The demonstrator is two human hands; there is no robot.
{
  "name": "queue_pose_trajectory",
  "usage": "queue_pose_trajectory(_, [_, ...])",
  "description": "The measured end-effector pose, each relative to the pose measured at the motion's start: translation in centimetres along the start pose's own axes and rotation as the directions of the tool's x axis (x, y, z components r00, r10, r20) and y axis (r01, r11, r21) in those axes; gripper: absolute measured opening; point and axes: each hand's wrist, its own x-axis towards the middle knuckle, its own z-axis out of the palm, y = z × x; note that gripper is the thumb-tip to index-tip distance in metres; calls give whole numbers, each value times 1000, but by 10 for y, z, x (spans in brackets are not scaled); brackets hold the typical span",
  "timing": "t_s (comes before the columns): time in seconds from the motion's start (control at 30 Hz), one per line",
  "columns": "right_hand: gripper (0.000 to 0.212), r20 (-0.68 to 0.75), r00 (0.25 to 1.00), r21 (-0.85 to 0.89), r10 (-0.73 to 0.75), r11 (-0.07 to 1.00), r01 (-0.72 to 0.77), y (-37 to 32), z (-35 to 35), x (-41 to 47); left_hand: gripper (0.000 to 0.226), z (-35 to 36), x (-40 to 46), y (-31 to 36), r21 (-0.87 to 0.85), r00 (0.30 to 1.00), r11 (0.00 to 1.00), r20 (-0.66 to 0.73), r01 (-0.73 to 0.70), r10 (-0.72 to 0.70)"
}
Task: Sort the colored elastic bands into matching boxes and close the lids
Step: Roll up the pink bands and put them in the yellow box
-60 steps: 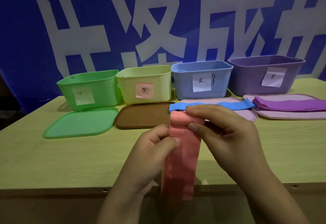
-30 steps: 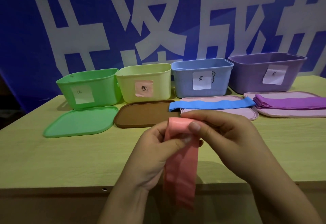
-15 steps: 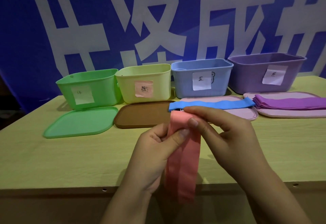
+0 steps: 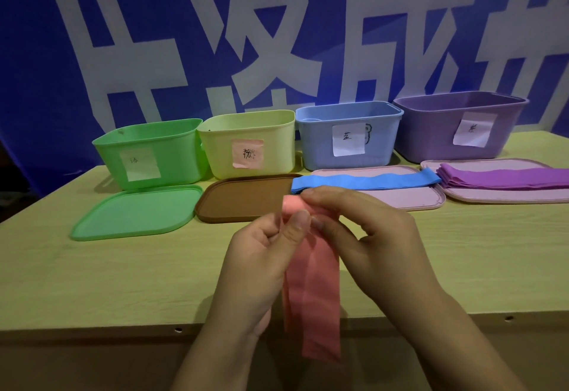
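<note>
Both hands up front here: left hand [image 4: 261,255] and right hand [image 4: 369,236] pinch the top fold of the pink band [image 4: 311,292], which hangs over the near edge of the table [image 4: 92,283]; best to gather that dangling tail first, then carry it to the yellow box [image 4: 246,144] with the pink label [image 4: 248,153], dropping it clear of the rim

Two bare hands show in the head view, the left hand [image 4: 261,255] and the right hand [image 4: 378,243]; no rings, no watch, no gloves; both forearms are bare to the frame's lower edge; fingernails are short and unpainted.
</note>
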Motion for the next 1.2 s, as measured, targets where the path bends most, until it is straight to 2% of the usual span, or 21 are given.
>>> queue_pose_trajectory(0.07, [27, 27, 999, 30, 35, 999, -36, 2, 0, -1, 33, 2, 0, -2, 16, 1000, 1000, -24, -12, 13])
queue_pose_trajectory(0.13, [27, 126, 984, 135, 129, 980, -146, 3, -6, 1, 26, 2, 0, -2, -4, 1000, 1000, -14, -19, 19])
queue_pose_trajectory(0.17, [27, 212, 958, 220, 192, 946, -238, 2, -11, 3, 22, 2, 0, -1, -25, 1000, 1000, -4, -16, 16])
queue_pose_trajectory(0.23, [32, 387, 872, 379, 300, 810, -447, 0, -20, 9, 19, 1, 0, 0, -38, 999, 999, 24, -20, 21])
queue_pose_trajectory(0.3, [43, 456, 814, 386, 359, 744, -545, 0, -24, 13, 20, 1, 0, 2, -29, 998, 999, 51, -40, 42])
queue_pose_trajectory(0.37, [43, 460, 804, 295, 377, 789, -539, -1, -25, 15, 21, -1, 1, 3, -15, 997, 999, 60, -49, 50])
queue_pose_trajectory(0.47, [33, 428, 834, 200, 348, 864, -463, -4, -24, 16, 25, -5, 2, 4, -5, 997, 1000, 74, -20, 20])
queue_pose_trajectory(0.63, [22, 299, 907, 196, 296, 911, -362, -3, -29, 20, 45, -11, 7, 2, -68, 994, 993, 60, 93, -89])
queue_pose_trajectory(0.8, [29, 212, 939, 160, 272, 938, -308, -6, -32, 25, 28, -9, 6, -3, -38, 992, 995, 94, 88, -84])
queue_pose_trajectory(1.0, [15, 125, 963, 174, 238, 951, -257, -7, -36, 31, 23, -8, 4, -11, 63, 998, 998, 62, 23, -27])
queue_pose_trajectory(1.2, [23, 90, 959, 263, 268, 923, -282, -6, -38, 35, 23, -11, 3, -12, 75, 997, 997, 72, 11, -16])
